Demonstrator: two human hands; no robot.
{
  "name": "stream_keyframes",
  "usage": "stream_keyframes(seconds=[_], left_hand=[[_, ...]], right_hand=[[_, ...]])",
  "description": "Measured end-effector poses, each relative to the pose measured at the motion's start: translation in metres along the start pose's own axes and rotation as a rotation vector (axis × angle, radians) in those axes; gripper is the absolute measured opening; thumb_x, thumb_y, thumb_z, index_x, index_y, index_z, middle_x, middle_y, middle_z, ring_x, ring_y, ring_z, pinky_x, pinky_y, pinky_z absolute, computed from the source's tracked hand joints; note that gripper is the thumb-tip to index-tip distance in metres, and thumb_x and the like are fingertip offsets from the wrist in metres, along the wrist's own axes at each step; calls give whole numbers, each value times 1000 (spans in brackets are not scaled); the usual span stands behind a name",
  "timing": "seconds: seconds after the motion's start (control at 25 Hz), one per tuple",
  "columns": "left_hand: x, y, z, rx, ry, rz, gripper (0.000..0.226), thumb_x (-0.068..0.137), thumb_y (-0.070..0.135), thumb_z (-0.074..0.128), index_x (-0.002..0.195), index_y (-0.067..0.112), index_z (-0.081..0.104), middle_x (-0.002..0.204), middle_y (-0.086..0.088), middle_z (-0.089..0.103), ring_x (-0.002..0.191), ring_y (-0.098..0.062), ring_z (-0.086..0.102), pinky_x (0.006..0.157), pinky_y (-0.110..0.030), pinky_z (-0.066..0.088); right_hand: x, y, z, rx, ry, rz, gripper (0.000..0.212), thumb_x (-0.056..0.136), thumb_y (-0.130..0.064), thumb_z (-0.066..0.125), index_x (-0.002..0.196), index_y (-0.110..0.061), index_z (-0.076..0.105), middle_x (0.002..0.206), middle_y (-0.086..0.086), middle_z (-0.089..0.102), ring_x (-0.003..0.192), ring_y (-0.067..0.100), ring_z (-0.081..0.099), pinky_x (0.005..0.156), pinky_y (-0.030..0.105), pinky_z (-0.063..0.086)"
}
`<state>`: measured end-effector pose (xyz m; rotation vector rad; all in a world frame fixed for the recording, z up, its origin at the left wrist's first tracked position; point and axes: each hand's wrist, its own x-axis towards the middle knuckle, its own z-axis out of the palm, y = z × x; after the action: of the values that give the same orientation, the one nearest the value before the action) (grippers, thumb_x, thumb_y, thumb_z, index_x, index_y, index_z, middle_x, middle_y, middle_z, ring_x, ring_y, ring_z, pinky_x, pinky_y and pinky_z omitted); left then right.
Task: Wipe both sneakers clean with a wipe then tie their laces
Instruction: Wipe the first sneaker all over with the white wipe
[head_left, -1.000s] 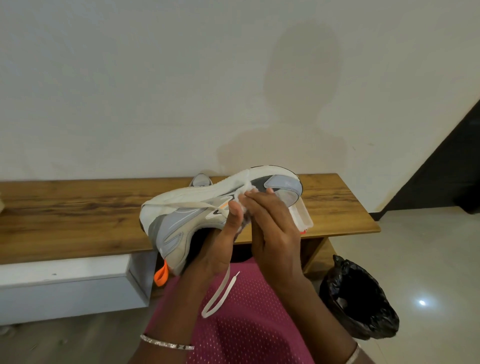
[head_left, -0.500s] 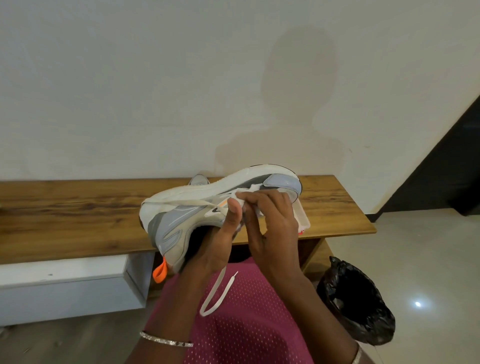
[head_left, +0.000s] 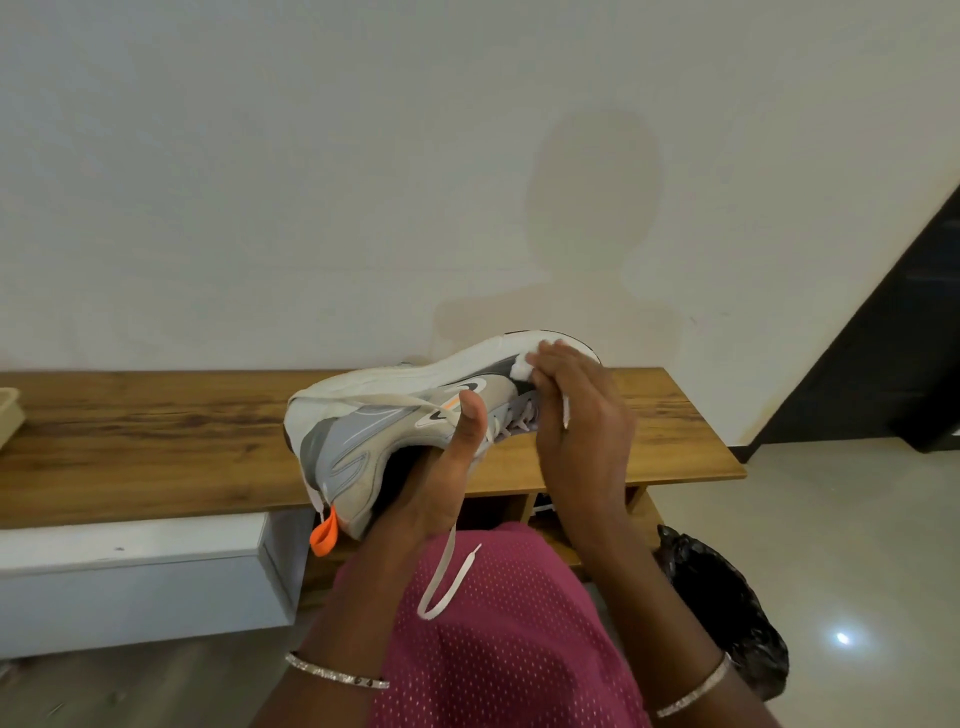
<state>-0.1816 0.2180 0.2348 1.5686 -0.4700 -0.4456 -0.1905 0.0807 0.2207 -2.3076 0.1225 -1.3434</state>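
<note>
A tan tray corner (head_left: 7, 418) sits at the far left edge on the wooden bench (head_left: 156, 441); a white drawer unit (head_left: 130, 571) lies below it. At centre the sneaker (head_left: 363, 410) is held above the bench, sole turned away, orange heel tab (head_left: 324, 538) hanging lower left; swoosh logos (head_left: 467, 385) mark its side. The left hand (head_left: 441, 478) grips it, fingers inside the opening, thumb outside. A loose lace (head_left: 447, 577) dangles over pink mesh fabric (head_left: 493, 649). The right hand (head_left: 582, 431), fingers curled, pinches the white wipe (head_left: 524, 366) against the toe; a black bin bag (head_left: 727, 608) sits lower right.
</note>
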Motion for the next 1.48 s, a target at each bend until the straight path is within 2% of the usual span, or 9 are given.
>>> stream_keyframes(seconds=[0.16, 0.32, 0.48, 0.6, 0.76, 0.88, 1.04, 1.24, 1.48], left_hand=[[-10, -4, -2, -52, 11, 38, 133, 46, 104, 39, 151, 22, 35, 153, 3, 43, 141, -8, 39, 114, -26, 36], [-12, -5, -3, 4, 7, 15, 140, 27, 109, 26, 147, 37, 26, 147, 18, 28, 136, 0, 26, 111, -21, 20], [-7, -5, -4, 72, 39, -56, 154, 23, 110, 19, 155, 31, 15, 149, 18, 22, 131, 2, 19, 106, -22, 15], [-2, -4, 0, 70, 60, -97, 135, 39, 105, 17, 154, 34, 13, 155, 13, 22, 144, -7, 17, 112, -27, 15], [18, -6, -6, 44, 76, -89, 118, 44, 103, 18, 145, 44, 8, 148, 19, 20, 139, -1, 17, 112, -26, 16], [47, -7, -17, 33, 49, -124, 128, 50, 98, 17, 155, 26, 15, 160, 0, 27, 147, -17, 26, 115, -29, 21], [99, -20, -26, 30, 29, -105, 144, 33, 107, 26, 154, 29, 16, 150, 15, 22, 140, -7, 27, 118, -30, 16], [158, -64, -32, 120, 106, -142, 74, 52, 103, 30, 111, 60, 38, 135, 20, 37, 138, -7, 32, 118, -32, 23], [205, -104, -30, 203, 211, -189, 86, 66, 92, 35, 133, 37, 38, 144, -1, 44, 139, -19, 37, 117, -41, 30]], right_hand=[[-31, -46, 3, 37, -81, -165, 46, 105, -35, 38, 116, -3, 69, 123, 11, 68, 124, 22, 59, 109, 33, 42], [-9, -5, -1, -137, -55, -294, 30, 95, -21, 56, 114, -3, 69, 117, 13, 71, 115, 22, 65, 113, 50, 37], [21, 26, -6, -215, 42, -120, 23, 86, -4, 62, 107, -1, 72, 104, 15, 74, 105, 31, 68, 101, 50, 48], [23, 7, 1, -114, 5, -48, 41, 86, -27, 43, 103, -7, 74, 100, 8, 75, 97, 31, 64, 81, 42, 48], [30, 2, 30, 11, -110, -84, 35, 89, -22, 45, 99, -11, 77, 93, 0, 76, 91, 25, 57, 68, 35, 49], [52, 22, 49, -49, -127, -79, 29, 86, -13, 51, 98, -9, 77, 94, 5, 76, 89, 28, 60, 70, 33, 48], [81, 71, 81, -129, -64, 152, 23, 84, 5, 64, 101, -5, 76, 99, 12, 71, 92, 31, 60, 72, 30, 41], [79, 113, 128, -120, -19, 355, 27, 86, 6, 61, 107, -8, 73, 102, 11, 67, 95, 29, 58, 71, 26, 35], [69, 136, 197, -42, -205, 322, 24, 89, 1, 62, 104, -12, 76, 103, 6, 70, 96, 22, 62, 76, 21, 42]])
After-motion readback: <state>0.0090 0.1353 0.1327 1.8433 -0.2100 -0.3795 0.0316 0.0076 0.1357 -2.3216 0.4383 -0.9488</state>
